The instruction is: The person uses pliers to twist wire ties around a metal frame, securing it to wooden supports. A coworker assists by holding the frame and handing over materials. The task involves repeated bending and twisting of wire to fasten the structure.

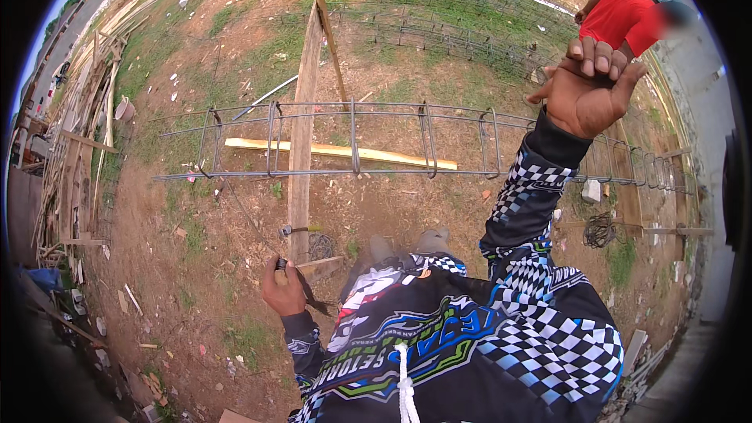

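My right hand [586,98] is raised at the right, above the far part of a long steel rebar cage [355,137]. Its palm shows, the fingers are bent but apart from the palm, and nothing is seen in it. Lower down, my left hand [283,290] is closed round a small dark thing [280,264] whose kind I cannot make out. A dark strip [316,302] hangs beside that hand. The cage, with several bent stirrups, crosses a wooden beam [304,125]. Near the beam's close end are a small metal-headed tool [286,231] and a wire bundle [319,247].
A yellowish board [376,158] lies on the ground beneath the cage. More rebar cages [462,39] stretch across the grass behind. A person in a red shirt [619,17] bends at the upper right. A wire coil [599,231] and stacked timber [86,141] flank the work area.
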Action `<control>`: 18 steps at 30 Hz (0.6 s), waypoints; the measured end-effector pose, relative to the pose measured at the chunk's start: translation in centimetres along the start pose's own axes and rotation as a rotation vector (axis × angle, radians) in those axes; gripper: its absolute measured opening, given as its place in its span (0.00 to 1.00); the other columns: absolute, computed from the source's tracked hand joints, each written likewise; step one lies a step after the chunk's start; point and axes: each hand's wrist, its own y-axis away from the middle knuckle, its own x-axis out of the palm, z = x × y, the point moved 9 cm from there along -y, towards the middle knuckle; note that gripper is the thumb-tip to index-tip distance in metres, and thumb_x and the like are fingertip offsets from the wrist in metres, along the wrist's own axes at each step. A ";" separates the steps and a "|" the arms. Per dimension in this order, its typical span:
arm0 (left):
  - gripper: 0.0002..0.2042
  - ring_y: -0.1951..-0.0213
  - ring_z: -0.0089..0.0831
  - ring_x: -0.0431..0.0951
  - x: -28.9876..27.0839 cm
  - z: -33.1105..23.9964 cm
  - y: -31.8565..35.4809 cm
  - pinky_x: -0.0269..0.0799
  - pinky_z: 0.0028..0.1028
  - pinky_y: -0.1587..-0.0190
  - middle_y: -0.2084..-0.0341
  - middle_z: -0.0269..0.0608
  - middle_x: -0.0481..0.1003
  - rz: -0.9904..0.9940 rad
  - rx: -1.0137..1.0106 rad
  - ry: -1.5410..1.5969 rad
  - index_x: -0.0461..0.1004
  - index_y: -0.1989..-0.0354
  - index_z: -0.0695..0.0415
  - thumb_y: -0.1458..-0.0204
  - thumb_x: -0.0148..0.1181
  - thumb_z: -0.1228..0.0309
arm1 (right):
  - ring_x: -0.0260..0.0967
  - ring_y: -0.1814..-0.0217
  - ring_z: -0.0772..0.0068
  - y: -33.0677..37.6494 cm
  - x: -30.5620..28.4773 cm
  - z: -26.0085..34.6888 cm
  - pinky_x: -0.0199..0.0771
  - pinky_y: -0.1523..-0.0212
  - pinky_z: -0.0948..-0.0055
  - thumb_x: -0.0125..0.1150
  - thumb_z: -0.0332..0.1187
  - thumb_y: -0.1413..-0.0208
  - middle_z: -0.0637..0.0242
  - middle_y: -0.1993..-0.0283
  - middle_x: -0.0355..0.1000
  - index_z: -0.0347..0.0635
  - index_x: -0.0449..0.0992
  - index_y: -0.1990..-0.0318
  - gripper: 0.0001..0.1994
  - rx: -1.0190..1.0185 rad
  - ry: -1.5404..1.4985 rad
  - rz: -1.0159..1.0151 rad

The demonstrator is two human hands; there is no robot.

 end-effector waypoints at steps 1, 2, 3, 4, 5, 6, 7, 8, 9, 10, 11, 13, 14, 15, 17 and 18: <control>0.15 0.58 0.45 0.79 -0.1 0.0 0.1 0.72 0.37 0.52 0.62 0.52 0.79 0.012 -0.023 0.005 0.77 0.57 0.64 0.53 0.64 0.72 | 0.61 0.76 0.74 1.0 -0.4 3.0 0.70 0.64 0.66 0.45 0.52 0.34 0.71 0.78 0.63 0.50 0.61 0.76 0.21 -0.133 0.056 0.012; 0.15 0.58 0.45 0.79 0.0 -0.2 -0.1 0.71 0.37 0.52 0.62 0.51 0.79 0.028 -0.039 0.015 0.77 0.56 0.64 0.53 0.64 0.72 | 0.62 0.75 0.73 2.5 -1.1 4.3 0.73 0.64 0.65 0.44 0.52 0.34 0.71 0.78 0.63 0.50 0.61 0.76 0.21 -0.182 0.220 -0.035; 0.15 0.58 0.45 0.79 0.2 -0.2 -0.2 0.71 0.37 0.52 0.61 0.51 0.79 0.047 -0.054 0.026 0.77 0.56 0.64 0.53 0.64 0.72 | 0.63 0.75 0.73 4.1 -2.4 5.1 0.75 0.65 0.64 0.43 0.51 0.33 0.71 0.78 0.63 0.49 0.61 0.76 0.21 -0.230 0.387 -0.081; 0.16 0.58 0.45 0.79 -0.4 0.3 0.3 0.71 0.37 0.51 0.61 0.51 0.78 0.033 -0.071 0.011 0.77 0.55 0.65 0.53 0.65 0.71 | 0.65 0.74 0.73 6.1 -5.0 3.0 0.77 0.66 0.63 0.42 0.48 0.32 0.69 0.77 0.64 0.48 0.62 0.76 0.20 -0.141 0.416 -0.121; 0.17 0.58 0.45 0.79 -0.3 0.4 0.2 0.71 0.37 0.51 0.60 0.52 0.78 0.043 -0.070 0.009 0.76 0.55 0.65 0.53 0.65 0.71 | 0.66 0.75 0.73 8.8 -8.4 1.0 0.77 0.66 0.63 0.46 0.45 0.33 0.68 0.77 0.65 0.47 0.63 0.76 0.20 -0.055 0.526 -0.202; 0.18 0.58 0.45 0.79 0.0 0.2 -0.2 0.71 0.36 0.51 0.60 0.52 0.78 0.065 -0.061 0.015 0.76 0.54 0.66 0.53 0.66 0.70 | 0.66 0.75 0.73 12.6 -13.1 -2.5 0.78 0.66 0.63 0.51 0.44 0.35 0.67 0.77 0.66 0.45 0.64 0.77 0.19 0.290 0.603 -0.265; 0.18 0.58 0.45 0.78 -0.1 -0.3 -0.3 0.71 0.36 0.51 0.60 0.52 0.78 0.074 -0.029 0.009 0.75 0.54 0.67 0.52 0.66 0.69 | 0.67 0.78 0.73 19.9 -18.8 -6.6 0.77 0.69 0.66 0.55 0.43 0.37 0.66 0.78 0.67 0.45 0.64 0.78 0.19 0.882 0.532 -0.470; 0.19 0.58 0.45 0.78 -0.2 -0.9 -0.2 0.71 0.36 0.51 0.60 0.53 0.78 0.081 0.003 0.005 0.75 0.54 0.67 0.52 0.66 0.69 | 0.69 0.79 0.74 26.1 -21.8 -7.3 0.74 0.73 0.71 0.55 0.43 0.38 0.66 0.79 0.69 0.43 0.66 0.77 0.18 1.151 0.793 -0.420; 0.19 0.58 0.45 0.78 -0.3 -1.5 -0.1 0.71 0.36 0.51 0.60 0.53 0.77 0.072 0.025 0.003 0.74 0.54 0.68 0.51 0.66 0.68 | 0.69 0.79 0.75 29.2 -20.7 -6.5 0.72 0.76 0.75 0.54 0.43 0.37 0.65 0.79 0.70 0.39 0.68 0.76 0.19 1.086 0.991 -0.361; 0.19 0.57 0.44 0.78 -1.7 -4.0 0.0 0.71 0.36 0.51 0.60 0.53 0.77 -0.063 0.150 -0.056 0.74 0.54 0.68 0.50 0.66 0.67 | 0.69 0.79 0.76 31.9 -20.2 -5.8 0.72 0.75 0.75 0.53 0.43 0.37 0.65 0.78 0.70 0.38 0.69 0.76 0.19 1.074 0.959 -0.341; 0.19 0.57 0.43 0.78 -3.4 -7.3 0.2 0.71 0.35 0.51 0.59 0.52 0.77 -0.185 0.286 -0.116 0.73 0.53 0.68 0.49 0.66 0.67 | 0.69 0.78 0.76 33.9 -19.8 -5.1 0.72 0.73 0.75 0.52 0.42 0.36 0.65 0.78 0.70 0.36 0.70 0.75 0.19 1.060 0.929 -0.341; 0.19 0.55 0.40 0.77 -3.5 -10.9 1.1 0.70 0.34 0.51 0.59 0.51 0.77 -0.092 0.352 0.032 0.73 0.53 0.68 0.47 0.64 0.66 | 0.68 0.78 0.76 34.9 -17.0 -4.0 0.72 0.72 0.74 0.51 0.41 0.35 0.65 0.78 0.70 0.37 0.70 0.76 0.20 0.962 0.820 -0.361; 0.19 0.55 0.39 0.77 -0.9 -12.2 1.6 0.70 0.34 0.50 0.58 0.50 0.77 0.122 0.271 0.246 0.73 0.53 0.67 0.46 0.64 0.65 | 0.68 0.77 0.76 35.1 -15.6 -3.3 0.72 0.71 0.74 0.50 0.41 0.35 0.65 0.78 0.70 0.37 0.70 0.77 0.20 0.915 0.772 -0.361; 0.18 0.54 0.37 0.76 2.3 -14.1 2.1 0.70 0.34 0.50 0.57 0.48 0.76 0.334 0.191 0.460 0.73 0.53 0.67 0.45 0.63 0.64 | 0.68 0.76 0.75 35.5 -14.6 -3.1 0.72 0.70 0.74 0.50 0.41 0.35 0.65 0.77 0.70 0.37 0.69 0.77 0.20 0.937 0.740 -0.352; 0.29 0.54 0.39 0.76 14.0 -14.5 7.0 0.70 0.33 0.49 0.50 0.54 0.74 1.002 -0.144 0.681 0.68 0.45 0.66 0.39 0.49 0.48 | 0.69 0.74 0.73 36.4 -12.1 -3.2 0.72 0.69 0.74 0.50 0.40 0.34 0.65 0.76 0.69 0.39 0.67 0.77 0.19 0.987 0.663 -0.313; 0.31 0.57 0.36 0.77 18.9 -15.2 10.5 0.74 0.33 0.57 0.46 0.55 0.71 1.256 -0.249 0.773 0.66 0.42 0.65 0.38 0.45 0.46 | 0.69 0.74 0.73 37.1 -10.2 -3.2 0.71 0.69 0.74 0.50 0.40 0.34 0.65 0.76 0.69 0.39 0.67 0.77 0.19 1.028 0.621 -0.238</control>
